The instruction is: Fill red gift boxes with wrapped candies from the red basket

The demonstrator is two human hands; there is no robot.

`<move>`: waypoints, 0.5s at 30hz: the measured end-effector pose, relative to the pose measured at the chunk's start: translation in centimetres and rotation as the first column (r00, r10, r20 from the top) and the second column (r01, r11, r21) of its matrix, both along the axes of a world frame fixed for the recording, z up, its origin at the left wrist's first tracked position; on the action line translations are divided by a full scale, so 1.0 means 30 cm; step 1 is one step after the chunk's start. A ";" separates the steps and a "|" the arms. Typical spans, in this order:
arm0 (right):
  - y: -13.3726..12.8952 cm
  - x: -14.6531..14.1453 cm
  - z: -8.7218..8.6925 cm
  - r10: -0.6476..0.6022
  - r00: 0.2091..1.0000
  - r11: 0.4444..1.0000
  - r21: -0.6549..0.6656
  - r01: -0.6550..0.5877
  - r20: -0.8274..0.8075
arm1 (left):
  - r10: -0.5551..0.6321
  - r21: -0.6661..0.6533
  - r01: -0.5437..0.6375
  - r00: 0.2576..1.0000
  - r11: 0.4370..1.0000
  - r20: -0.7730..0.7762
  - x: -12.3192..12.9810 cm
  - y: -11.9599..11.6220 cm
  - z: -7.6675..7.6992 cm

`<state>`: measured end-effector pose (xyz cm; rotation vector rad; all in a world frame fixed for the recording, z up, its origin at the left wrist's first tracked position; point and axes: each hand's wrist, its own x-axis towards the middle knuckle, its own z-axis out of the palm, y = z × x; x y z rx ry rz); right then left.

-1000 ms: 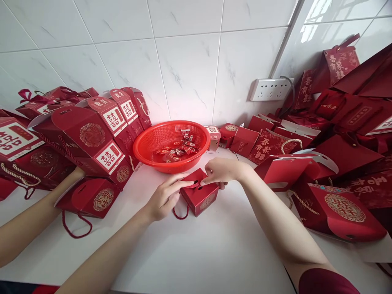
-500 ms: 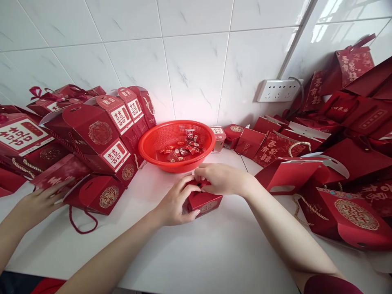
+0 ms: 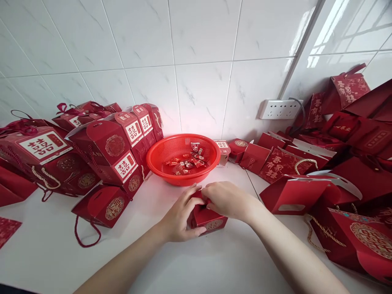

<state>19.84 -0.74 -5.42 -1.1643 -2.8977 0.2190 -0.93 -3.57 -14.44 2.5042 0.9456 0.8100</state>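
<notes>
A small red gift box with a gold round print stands on the white tabletop in front of me. My left hand wraps its left side, thumb along the lower front and fingers at the top edge. My right hand is closed over the top, its curled fingers at the flaps; the fingertips are partly hidden. Just behind the box sits a red plastic basket holding several small wrapped candies.
Red gift boxes are stacked at the left, one with a rope handle on the table. More boxes pile up at the right. A power strip is on the tiled wall. A red card lies at the left edge.
The other person's hand at the left has left the view, and the red patterned piece it touched now lies at the left edge. The view has tilted up. Both my hands stay on the box.
</notes>
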 end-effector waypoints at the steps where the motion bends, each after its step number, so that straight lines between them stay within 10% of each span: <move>1: 0.002 0.000 0.000 0.012 1.000 1.000 -0.006 -0.012 -0.008 | 0.001 -0.016 0.000 0.999 1.000 0.034 -0.002 0.001 -0.005; 12: 0.065 0.058 -0.009 0.106 0.946 0.983 -0.114 -0.146 -0.305 | 0.026 -0.325 -0.044 0.998 0.945 -0.062 -0.050 0.015 0.064; 15: 0.120 0.117 -0.037 -0.036 0.802 0.990 0.090 0.111 -0.596 | -0.011 -0.357 0.012 1.000 0.934 0.005 -0.083 0.019 0.097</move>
